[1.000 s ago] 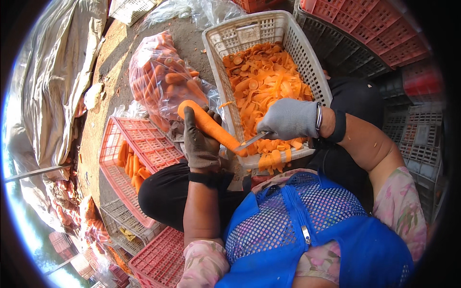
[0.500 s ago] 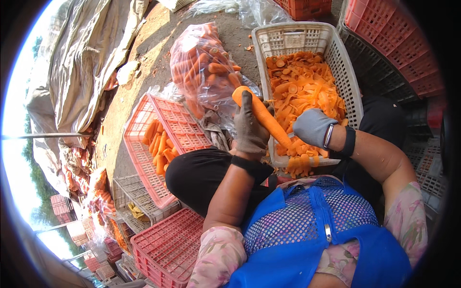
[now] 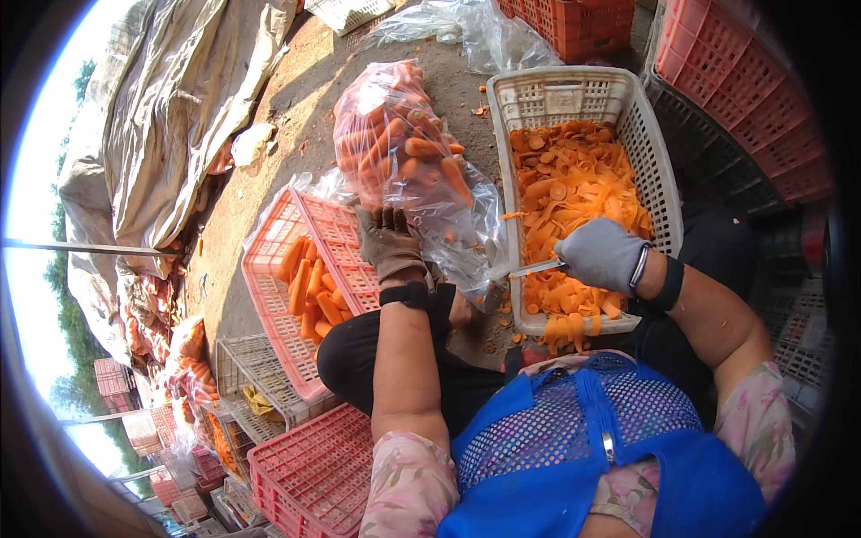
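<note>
My left hand (image 3: 391, 244), in a dark-palmed work glove, is held out over the near side of the pink crate (image 3: 334, 235), beside the clear bag of carrots (image 3: 399, 134). Its fingers are apart and no carrot shows in them. Orange peeled carrots (image 3: 310, 285) lie in the pink crate. My right hand (image 3: 603, 255), in a grey glove, is closed around a peeler (image 3: 538, 268) whose thin metal end points left. That hand hovers over the near part of a whitish crate (image 3: 662, 170) of carrot peelings and cut ends (image 3: 574, 193).
Stacked red and dark crates (image 3: 744, 90) stand at the right. Another red crate (image 3: 574, 27) and loose plastic sheeting (image 3: 471, 31) are at the far side. Near my left are a grey crate (image 3: 256, 359) and an upturned pink crate (image 3: 314, 475). A tarp (image 3: 179, 117) covers the far left.
The large carrot has left my left hand, which has moved left toward the pink crate and opened. My right hand has shifted slightly, and the peeler in it now shows.
</note>
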`<move>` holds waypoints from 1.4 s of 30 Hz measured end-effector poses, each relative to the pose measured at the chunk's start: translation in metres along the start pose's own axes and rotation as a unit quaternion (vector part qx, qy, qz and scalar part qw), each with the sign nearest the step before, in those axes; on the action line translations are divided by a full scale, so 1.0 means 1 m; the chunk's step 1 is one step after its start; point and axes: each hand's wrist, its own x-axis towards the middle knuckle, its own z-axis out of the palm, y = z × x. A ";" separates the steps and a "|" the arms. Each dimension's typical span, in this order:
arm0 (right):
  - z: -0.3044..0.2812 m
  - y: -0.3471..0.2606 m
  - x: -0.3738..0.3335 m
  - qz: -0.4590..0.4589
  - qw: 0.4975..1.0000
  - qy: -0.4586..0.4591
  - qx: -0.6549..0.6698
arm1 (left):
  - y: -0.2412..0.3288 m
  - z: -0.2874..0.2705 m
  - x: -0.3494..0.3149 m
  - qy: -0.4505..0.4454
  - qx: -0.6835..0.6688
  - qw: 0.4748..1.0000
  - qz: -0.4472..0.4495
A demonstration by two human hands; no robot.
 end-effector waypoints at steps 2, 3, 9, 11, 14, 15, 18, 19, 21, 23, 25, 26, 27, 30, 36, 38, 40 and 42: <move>0.004 0.005 -0.006 0.008 1.000 -0.015 0.009 | -0.036 -0.040 0.021 0.029 0.051 0.998 -0.017; 0.004 0.007 -0.009 0.014 0.999 -0.024 0.016 | -0.051 -0.058 0.026 0.075 0.095 0.992 -0.023; -0.007 0.003 -0.038 0.015 0.997 -0.061 0.049 | -0.120 -0.153 0.044 0.295 0.412 0.847 -0.162; -0.015 0.001 -0.047 0.007 0.995 -0.079 0.060 | -0.152 -0.165 0.054 0.283 0.505 0.780 -0.239; -0.030 -0.004 -0.051 -0.016 0.992 -0.109 0.065 | -0.194 -0.182 0.089 0.165 0.721 0.641 -0.204; -0.033 -0.004 -0.052 -0.037 0.991 -0.111 0.064 | -0.191 -0.196 0.111 0.116 0.808 0.563 -0.128; -0.032 -0.001 -0.055 -0.028 0.988 -0.135 0.066 | -0.227 -0.190 0.123 0.000 0.920 0.388 -0.058; -0.030 0.001 -0.057 -0.023 0.987 -0.142 0.072 | -0.235 -0.174 0.114 -0.022 0.931 0.358 -0.065; -0.028 0.002 -0.059 -0.007 0.984 -0.157 0.081 | -0.252 -0.141 0.089 -0.054 0.936 0.335 -0.095; -0.029 0.001 -0.062 0.002 0.983 -0.165 0.083 | -0.254 -0.111 0.070 0.003 0.898 0.436 -0.060; -0.032 0.000 -0.065 -0.002 0.983 -0.159 0.086 | -0.258 -0.106 0.063 0.117 0.767 0.624 0.093; -0.031 0.000 -0.067 -0.001 0.984 -0.157 0.089 | -0.262 -0.100 0.070 0.116 0.767 0.624 0.093; -0.032 -0.001 -0.066 -0.011 0.984 -0.152 0.088 | -0.257 -0.096 0.090 0.100 0.777 0.616 0.077; -0.025 -0.002 -0.067 -0.020 0.984 -0.149 0.099 | -0.265 -0.101 0.112 0.087 0.778 0.608 0.131; -0.019 0.001 -0.061 -0.023 0.988 -0.118 0.097 | -0.235 -0.120 0.135 -0.046 0.924 0.380 0.026; -0.027 -0.003 -0.056 -0.038 0.991 -0.093 0.090 | -0.183 -0.149 0.150 -0.082 0.962 0.249 0.081; -0.022 0.000 -0.051 -0.013 0.993 -0.084 0.087 | -0.182 -0.141 0.132 -0.053 0.938 0.336 0.070; -0.015 0.006 -0.042 0.013 0.994 -0.056 0.094 | -0.185 -0.125 0.120 -0.194 0.978 0.070 0.045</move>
